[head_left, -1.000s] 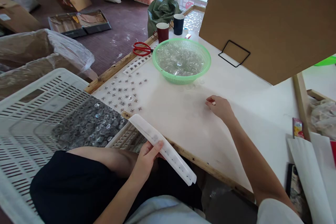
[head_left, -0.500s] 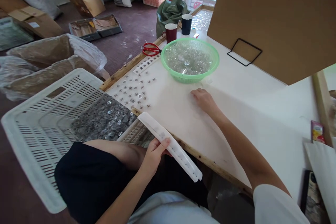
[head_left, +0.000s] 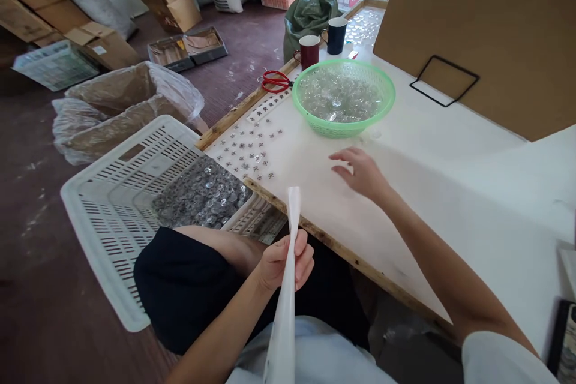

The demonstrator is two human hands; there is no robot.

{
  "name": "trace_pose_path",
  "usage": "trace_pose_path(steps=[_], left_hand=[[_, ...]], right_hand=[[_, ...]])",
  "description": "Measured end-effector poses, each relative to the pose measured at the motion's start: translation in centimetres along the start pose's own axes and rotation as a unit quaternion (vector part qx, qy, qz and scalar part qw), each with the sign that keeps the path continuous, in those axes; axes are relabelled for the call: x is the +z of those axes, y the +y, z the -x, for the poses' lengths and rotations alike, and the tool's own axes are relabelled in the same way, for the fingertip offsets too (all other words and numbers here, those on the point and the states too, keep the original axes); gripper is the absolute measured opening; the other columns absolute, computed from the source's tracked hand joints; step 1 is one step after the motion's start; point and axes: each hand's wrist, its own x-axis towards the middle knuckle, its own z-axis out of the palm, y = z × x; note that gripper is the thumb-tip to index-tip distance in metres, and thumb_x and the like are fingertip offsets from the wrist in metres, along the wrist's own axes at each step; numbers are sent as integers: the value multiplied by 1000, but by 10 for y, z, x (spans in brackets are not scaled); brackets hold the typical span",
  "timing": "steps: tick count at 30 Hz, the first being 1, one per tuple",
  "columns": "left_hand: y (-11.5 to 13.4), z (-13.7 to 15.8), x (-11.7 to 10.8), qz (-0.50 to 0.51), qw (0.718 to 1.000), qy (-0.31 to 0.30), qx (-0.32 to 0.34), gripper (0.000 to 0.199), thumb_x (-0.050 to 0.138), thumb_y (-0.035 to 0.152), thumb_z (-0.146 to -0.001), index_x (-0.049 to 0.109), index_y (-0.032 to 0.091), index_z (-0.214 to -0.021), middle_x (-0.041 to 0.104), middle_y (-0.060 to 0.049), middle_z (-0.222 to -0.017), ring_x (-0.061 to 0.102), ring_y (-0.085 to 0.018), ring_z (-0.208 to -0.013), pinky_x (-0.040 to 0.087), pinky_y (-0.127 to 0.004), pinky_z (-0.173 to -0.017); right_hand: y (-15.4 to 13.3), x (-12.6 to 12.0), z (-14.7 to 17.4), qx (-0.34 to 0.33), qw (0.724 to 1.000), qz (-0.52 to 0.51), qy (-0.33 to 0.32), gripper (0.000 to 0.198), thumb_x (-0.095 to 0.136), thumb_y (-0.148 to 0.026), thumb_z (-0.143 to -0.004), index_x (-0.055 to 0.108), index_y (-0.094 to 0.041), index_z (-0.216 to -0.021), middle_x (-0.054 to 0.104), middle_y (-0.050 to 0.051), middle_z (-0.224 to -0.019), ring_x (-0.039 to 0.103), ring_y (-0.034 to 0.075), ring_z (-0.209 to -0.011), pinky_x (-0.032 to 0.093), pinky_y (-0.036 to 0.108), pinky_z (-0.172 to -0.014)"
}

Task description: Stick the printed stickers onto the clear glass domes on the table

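Observation:
My left hand [head_left: 288, 261] is closed round a long white paper strip [head_left: 288, 288], seen nearly edge-on above my lap. Over the white tabletop [head_left: 310, 192] my right hand [head_left: 357, 174] has thumb and fingers apart, with nothing between them. Beyond it stands a green plastic basket [head_left: 344, 127] filled with small clear round pieces [head_left: 335, 99]. Rows of small clear pieces with dark marks [head_left: 245, 153] lie at the table's left corner. A strip with dark prints [head_left: 270, 106] lies behind them.
Red-handled scissors [head_left: 275, 81], a maroon mug [head_left: 309, 53] and a dark blue mug [head_left: 336, 36] stand near the table's far-left edge. A white crate [head_left: 96, 192] holding clear pieces is left of my knee. A large cardboard sheet [head_left: 486, 30] rises at the right.
My right hand has lifted slightly from the tabletop and its fingers have spread. The paper strip in my left hand has turned from slanting to nearly upright. The view has shifted left.

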Motion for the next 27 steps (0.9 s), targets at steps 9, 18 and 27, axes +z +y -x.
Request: trace_pose_path(steps=[9, 18, 27], left_hand=[[-9, 0, -5, -10, 997, -54, -53, 25, 60, 39, -87, 55, 17, -75, 56, -1, -53, 49, -12, -36, 37, -18, -28], [-10, 5, -24, -51, 989, -17, -141, 25, 70, 34, -81, 56, 16, -73, 53, 1, -57, 51, -10, -44, 40, -17, -36], [-2, 2, 4, -104, 977, 126, -135, 22, 72, 36, -79, 59, 18, -75, 51, 0, -62, 46, -9, -47, 41, -17, -41]], right_hand=[[-80, -7, 33, -277, 946, -43, -163, 18, 52, -26, -97, 70, -22, -96, 71, 5, -102, 60, 17, -104, 42, 34, -94], [-63, -49, 54, -171, 984, -16, 54, 18, 51, -26, -97, 69, -22, -95, 72, 5, -96, 63, 15, -94, 44, 33, -90], [21, -183, 185, 322, 818, 281, 386, 20, 49, -33, -93, 65, -20, -93, 66, 11, -92, 62, 23, -86, 48, 39, -81]])
